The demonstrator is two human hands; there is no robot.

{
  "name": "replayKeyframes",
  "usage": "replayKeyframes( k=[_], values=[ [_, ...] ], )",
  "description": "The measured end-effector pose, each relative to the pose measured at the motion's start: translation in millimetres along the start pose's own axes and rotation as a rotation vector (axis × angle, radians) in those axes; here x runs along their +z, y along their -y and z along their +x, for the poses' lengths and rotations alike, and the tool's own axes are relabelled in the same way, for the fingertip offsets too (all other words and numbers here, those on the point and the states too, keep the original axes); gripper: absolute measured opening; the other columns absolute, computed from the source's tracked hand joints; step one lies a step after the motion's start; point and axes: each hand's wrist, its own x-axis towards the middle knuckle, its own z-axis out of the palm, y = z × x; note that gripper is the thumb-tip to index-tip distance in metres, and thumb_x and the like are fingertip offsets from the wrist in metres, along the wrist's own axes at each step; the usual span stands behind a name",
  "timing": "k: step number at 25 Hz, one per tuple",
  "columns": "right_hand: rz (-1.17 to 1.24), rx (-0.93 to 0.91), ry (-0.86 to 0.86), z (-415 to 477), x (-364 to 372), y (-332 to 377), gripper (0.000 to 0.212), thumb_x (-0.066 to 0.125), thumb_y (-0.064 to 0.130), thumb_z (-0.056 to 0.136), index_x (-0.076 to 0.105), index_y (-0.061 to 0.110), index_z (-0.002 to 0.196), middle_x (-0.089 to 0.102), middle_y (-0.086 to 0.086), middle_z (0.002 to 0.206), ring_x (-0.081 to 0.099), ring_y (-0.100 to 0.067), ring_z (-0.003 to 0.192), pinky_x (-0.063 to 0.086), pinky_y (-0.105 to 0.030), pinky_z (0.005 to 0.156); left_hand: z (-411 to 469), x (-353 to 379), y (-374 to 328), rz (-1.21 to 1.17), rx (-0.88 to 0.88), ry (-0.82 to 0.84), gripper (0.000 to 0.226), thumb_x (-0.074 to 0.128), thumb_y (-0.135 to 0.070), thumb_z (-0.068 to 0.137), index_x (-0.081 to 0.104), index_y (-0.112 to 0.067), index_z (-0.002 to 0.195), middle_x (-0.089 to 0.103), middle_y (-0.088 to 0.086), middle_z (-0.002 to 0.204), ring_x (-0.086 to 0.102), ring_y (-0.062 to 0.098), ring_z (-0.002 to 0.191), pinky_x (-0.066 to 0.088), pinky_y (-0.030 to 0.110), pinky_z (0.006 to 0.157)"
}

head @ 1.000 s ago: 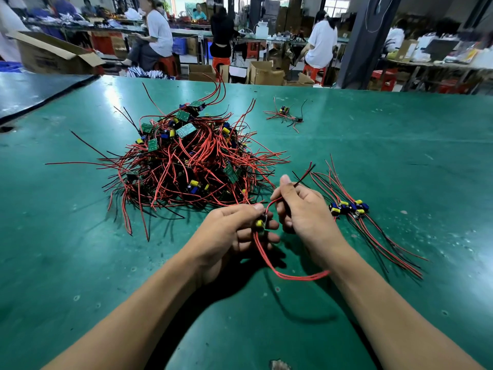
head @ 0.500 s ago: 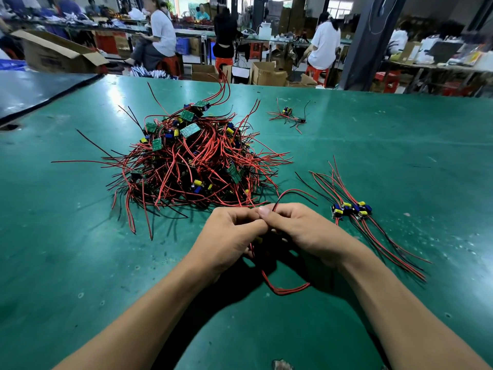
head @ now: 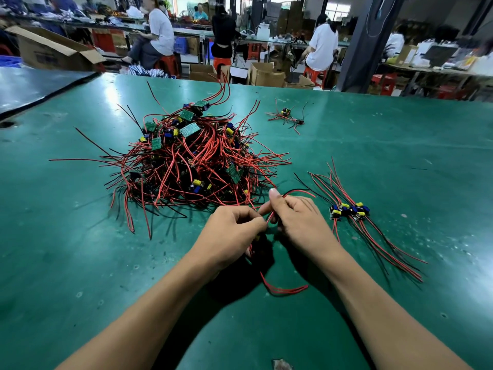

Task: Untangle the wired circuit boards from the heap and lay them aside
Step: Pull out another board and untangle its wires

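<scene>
A heap of small green circuit boards with red and black wires [head: 186, 161] lies on the green table, just beyond my hands. My left hand [head: 229, 236] grips one wired board, mostly hidden inside the curled fingers. My right hand [head: 296, 220] pinches that board's red wires [head: 282, 289], which loop down toward me and also arc up past the fingertips. To the right, a small row of sorted boards [head: 349, 209] lies with its wires trailing toward the lower right.
A separate little wired board [head: 286, 114] lies far back on the green table [head: 400, 156]. Beyond the far edge are cardboard boxes [head: 53, 52], red stools and seated people at other benches. A dark pillar [head: 365, 41] stands at the back right.
My hands, pressed together half a second ago, have parted slightly. The right hand's forefinger now points up and the red wire loop hangs lower toward me.
</scene>
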Motion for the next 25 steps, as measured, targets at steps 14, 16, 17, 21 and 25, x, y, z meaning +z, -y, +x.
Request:
replayKeyframes(
  k=[14, 16, 17, 21, 25],
  values=[
    [0.258, -0.076, 0.080, 4, -2, -8, 0.032, 0.060, 0.037, 0.100, 0.081, 0.018, 0.086, 0.072, 0.009, 0.069, 0.059, 0.001, 0.066, 0.042, -0.018, 0.066, -1, -5, 0, -0.125, -0.033, 0.055, 0.019, 0.065, -0.009, 0.090, 0.069, 0.000, 0.074, 0.067, 0.000, 0.070, 0.048, 0.025, 0.066, 0.037, 0.039, 0.065],
    [0.325, -0.030, -0.056, 7, -4, -11, 0.032, 0.063, 0.037, 0.098, 0.080, 0.015, 0.084, 0.057, 0.010, 0.049, 0.049, 0.000, 0.046, 0.037, -0.014, 0.051, -3, -6, -2, -0.076, 0.000, 0.090, 0.017, 0.066, -0.011, 0.090, 0.072, -0.004, 0.076, 0.064, 0.008, 0.068, 0.049, 0.024, 0.064, 0.038, 0.038, 0.064],
    [0.403, 0.024, -0.105, 7, -5, -12, 0.033, 0.063, 0.039, 0.098, 0.079, 0.013, 0.083, 0.045, 0.010, 0.043, 0.037, -0.004, 0.038, 0.030, -0.016, 0.042, -4, -6, -3, -0.049, 0.024, 0.108, 0.016, 0.067, -0.011, 0.090, 0.074, -0.005, 0.076, 0.063, 0.010, 0.067, 0.050, 0.022, 0.063, 0.039, 0.037, 0.063],
    [0.776, 0.258, -0.129, 11, -9, -7, 0.049, 0.054, 0.045, 0.101, 0.069, 0.008, 0.073, 0.033, 0.003, 0.052, 0.024, -0.008, 0.035, 0.017, -0.016, 0.037, -5, -3, -4, -0.044, 0.036, 0.168, 0.015, 0.068, -0.013, 0.090, 0.075, -0.007, 0.078, 0.063, 0.011, 0.066, 0.051, 0.024, 0.061, 0.042, 0.037, 0.062],
    [1.052, 0.476, 0.136, 12, -23, -6, 0.055, 0.052, 0.042, 0.100, 0.057, 0.014, 0.053, 0.038, 0.001, 0.055, 0.024, -0.004, 0.030, 0.018, -0.014, 0.029, -5, -7, -3, 0.000, 0.027, 0.180, 0.014, 0.070, -0.015, 0.088, 0.076, -0.010, 0.076, 0.063, 0.005, 0.065, 0.051, 0.018, 0.061, 0.039, 0.033, 0.063]
  ],
)
